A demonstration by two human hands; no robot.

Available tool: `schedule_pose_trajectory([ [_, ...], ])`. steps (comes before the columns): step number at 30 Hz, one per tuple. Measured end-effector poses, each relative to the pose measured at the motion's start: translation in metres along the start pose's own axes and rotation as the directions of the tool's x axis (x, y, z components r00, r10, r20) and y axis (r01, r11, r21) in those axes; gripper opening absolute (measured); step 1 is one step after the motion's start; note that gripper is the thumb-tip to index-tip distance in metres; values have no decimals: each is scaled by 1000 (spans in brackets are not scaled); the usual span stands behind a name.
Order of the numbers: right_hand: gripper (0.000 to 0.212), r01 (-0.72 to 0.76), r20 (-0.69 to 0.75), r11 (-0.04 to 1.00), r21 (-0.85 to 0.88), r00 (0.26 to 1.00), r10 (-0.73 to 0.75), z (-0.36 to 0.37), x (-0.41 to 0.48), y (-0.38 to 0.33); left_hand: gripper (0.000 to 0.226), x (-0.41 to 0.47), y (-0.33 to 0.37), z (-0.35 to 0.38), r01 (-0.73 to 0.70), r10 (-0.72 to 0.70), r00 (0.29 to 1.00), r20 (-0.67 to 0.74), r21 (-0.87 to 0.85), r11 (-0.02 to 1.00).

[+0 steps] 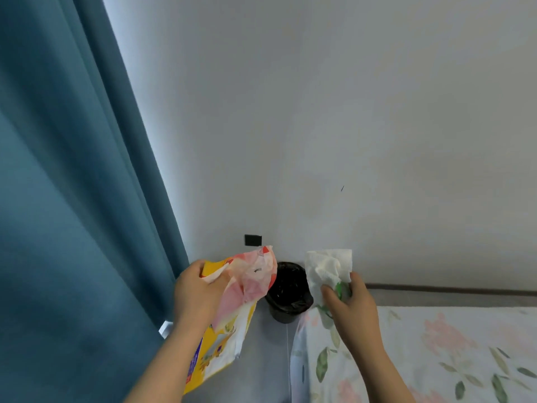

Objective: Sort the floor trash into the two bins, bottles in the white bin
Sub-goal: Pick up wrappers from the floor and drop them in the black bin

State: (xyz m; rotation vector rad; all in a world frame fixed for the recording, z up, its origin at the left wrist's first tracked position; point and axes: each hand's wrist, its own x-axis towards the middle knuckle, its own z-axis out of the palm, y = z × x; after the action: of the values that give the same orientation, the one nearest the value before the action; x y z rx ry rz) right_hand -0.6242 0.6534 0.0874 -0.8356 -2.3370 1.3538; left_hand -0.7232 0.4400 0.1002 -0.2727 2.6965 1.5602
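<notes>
left hand [197,289] gripping yellow snack wrapper [232,333], right hand [351,306] pinching crumpled tissue [328,266], black-lined bin [283,314] between them (contents unclear)

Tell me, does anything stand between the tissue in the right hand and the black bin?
Nothing visible does. The right hand holds the tissue just right of the bin, whose mouth shows open. The bag in the left hand covers only its left rim in this view.

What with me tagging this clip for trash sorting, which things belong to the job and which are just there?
Job: left hand gripping a yellow-and-pink wrapper; right hand holding a white tissue; black bin.
Just there: blue curtain, floral bedsheet, black wall plate.
</notes>
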Motion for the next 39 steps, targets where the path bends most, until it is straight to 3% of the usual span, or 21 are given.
schedule_pose_trajectory([
  [4,12,-30,53,1000,0,998,30,4,59,9,22,42,22,37,-2,2,1000,18,18,1000],
  [8,26,-52,92,999,-17,994,53,9,112,15,21,76,31,72,31,-32,999,33,19,999],
  [16,11,-192,100,981,-16,976,193,32,176,40,17,144,47,123,29,-32,993,111,24,999],
  [21,11,-315,47,949,-29,947,316,59,218,54,21,210,47,174,12,-35,968,248,93,996],
  [29,27,-477,-31,877,-58,879,476,97,261,84,27,284,24,243,119,-170,913,371,156,981],
  [35,22,-531,-19,839,-122,846,533,120,282,129,30,299,-10,296,171,-284,872,400,295,940],
  [39,32,-582,28,799,-149,805,592,136,296,165,27,305,-40,332,241,-370,845,387,342,908],
])
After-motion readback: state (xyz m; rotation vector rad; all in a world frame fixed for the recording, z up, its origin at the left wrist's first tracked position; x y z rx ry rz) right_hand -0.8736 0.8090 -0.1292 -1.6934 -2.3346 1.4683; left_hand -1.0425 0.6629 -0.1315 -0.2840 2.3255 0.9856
